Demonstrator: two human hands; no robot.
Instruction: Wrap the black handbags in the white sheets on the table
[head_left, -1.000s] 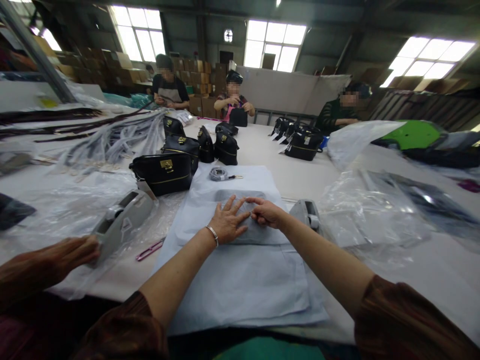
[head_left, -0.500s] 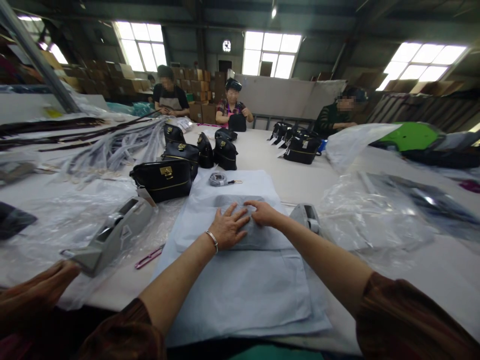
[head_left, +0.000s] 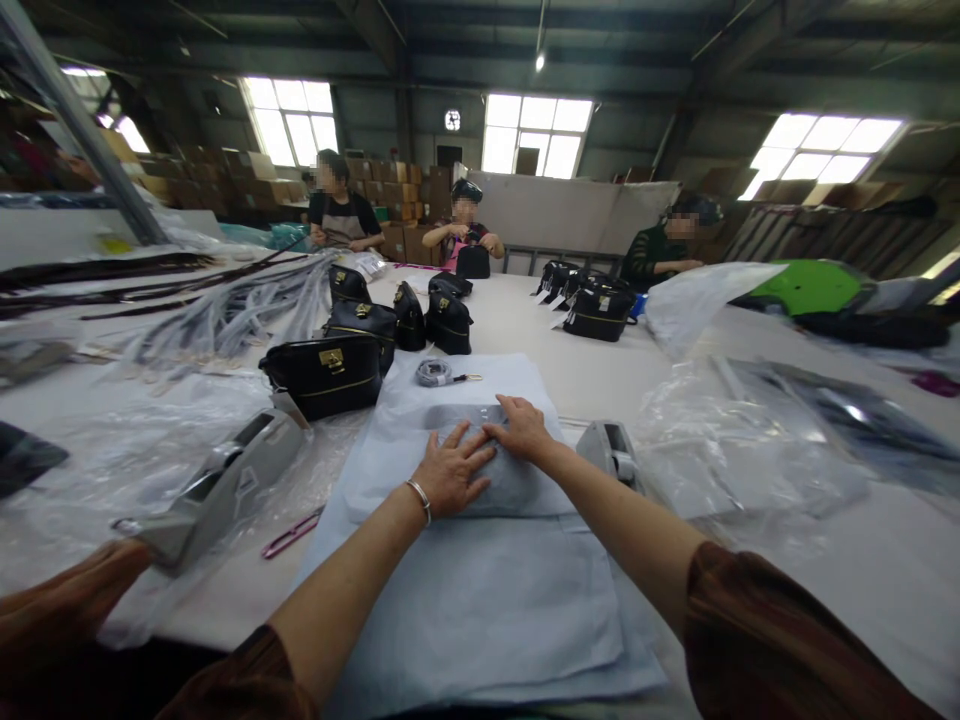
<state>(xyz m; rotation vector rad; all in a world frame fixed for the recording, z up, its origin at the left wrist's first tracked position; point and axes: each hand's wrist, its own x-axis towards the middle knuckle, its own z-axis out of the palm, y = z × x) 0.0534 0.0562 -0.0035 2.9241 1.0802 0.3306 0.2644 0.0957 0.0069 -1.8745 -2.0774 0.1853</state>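
My left hand (head_left: 451, 470), with a silver bangle at the wrist, lies flat with its fingers spread on a wrapped grey bundle (head_left: 517, 485). My right hand (head_left: 523, 428) rests on the bundle's far edge, fingers stretched out and pressing down. The bundle sits on a stack of pale blue non-woven sheets (head_left: 480, 600) in front of me. A coiled strap (head_left: 438, 373) lies at the far end of the sheets.
Tape dispensers stand at left (head_left: 217, 485) and right (head_left: 613, 455). Pink snips (head_left: 291, 532) lie beside the sheets. Black handbags (head_left: 324, 373) stand beyond, with clear plastic bags (head_left: 750, 440) to the right. A neighbour's arm (head_left: 60, 610) reaches in at lower left; three people sit at the far end.
My right hand went from a pinch at the bundle's middle to lying flat on its far edge. The neighbour's hand left the left tape dispenser and drew back.
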